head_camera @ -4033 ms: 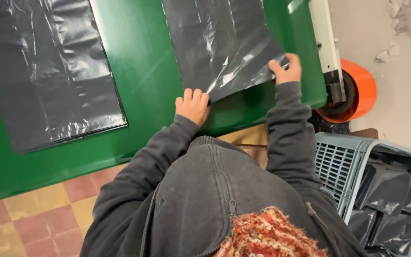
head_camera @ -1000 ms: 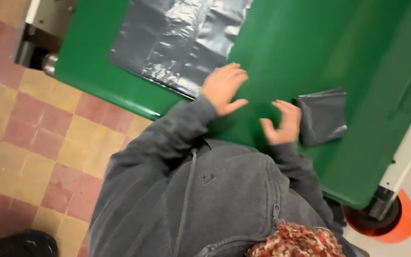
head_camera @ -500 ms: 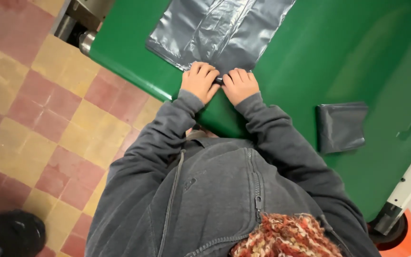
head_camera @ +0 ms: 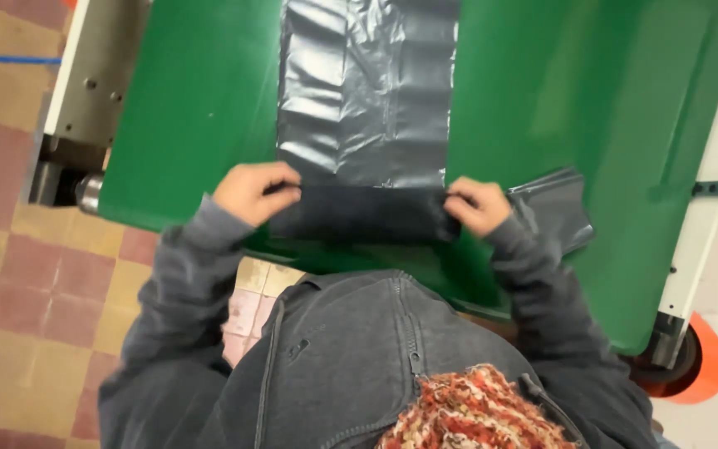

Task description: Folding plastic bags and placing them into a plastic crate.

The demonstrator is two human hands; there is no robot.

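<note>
A grey plastic bag (head_camera: 367,100) lies flat on the green conveyor belt (head_camera: 193,108). Its near end is folded up into a dark band (head_camera: 367,214). My left hand (head_camera: 253,191) pinches the left end of that fold, and my right hand (head_camera: 477,204) pinches the right end. Both hands rest on the belt near its front edge. A folded grey bag (head_camera: 554,212) lies just right of my right hand, touching my sleeve.
The belt's metal frame and roller (head_camera: 72,125) stand at the left, a white side rail (head_camera: 708,191) at the right. An orange wheel (head_camera: 700,366) sits at the lower right. Red and yellow floor tiles (head_camera: 35,283) lie below the belt.
My hands have moved apart from the middle of the bag's near edge to its two corners, and the edge is now folded over. The view has turned to face the belt squarely.
</note>
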